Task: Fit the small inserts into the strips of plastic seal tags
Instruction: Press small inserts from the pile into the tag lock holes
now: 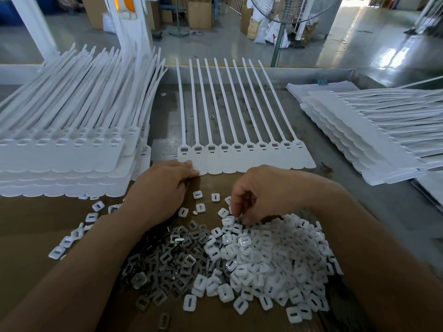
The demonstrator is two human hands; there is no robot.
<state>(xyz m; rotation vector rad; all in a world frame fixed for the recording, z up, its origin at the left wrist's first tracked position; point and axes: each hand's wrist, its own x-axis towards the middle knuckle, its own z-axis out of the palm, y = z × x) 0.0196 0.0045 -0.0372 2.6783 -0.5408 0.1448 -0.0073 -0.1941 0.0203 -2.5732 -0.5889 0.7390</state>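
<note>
A strip of white plastic seal tags lies flat in front of me, tails pointing away, with dark pieces showing in its sockets. My left hand rests at the strip's near left corner, fingertips touching the edge. My right hand hovers with curled fingers over a heap of white square inserts; fingertips reach into the heap's top edge, and I cannot tell whether they pinch one. A heap of grey metal inserts lies to the left of the white ones.
A tall stack of tag strips stands at the left, another stack fans out at the right. Cardboard covers the near table. Loose white inserts are scattered between the hands. A fan pole stands beyond the table.
</note>
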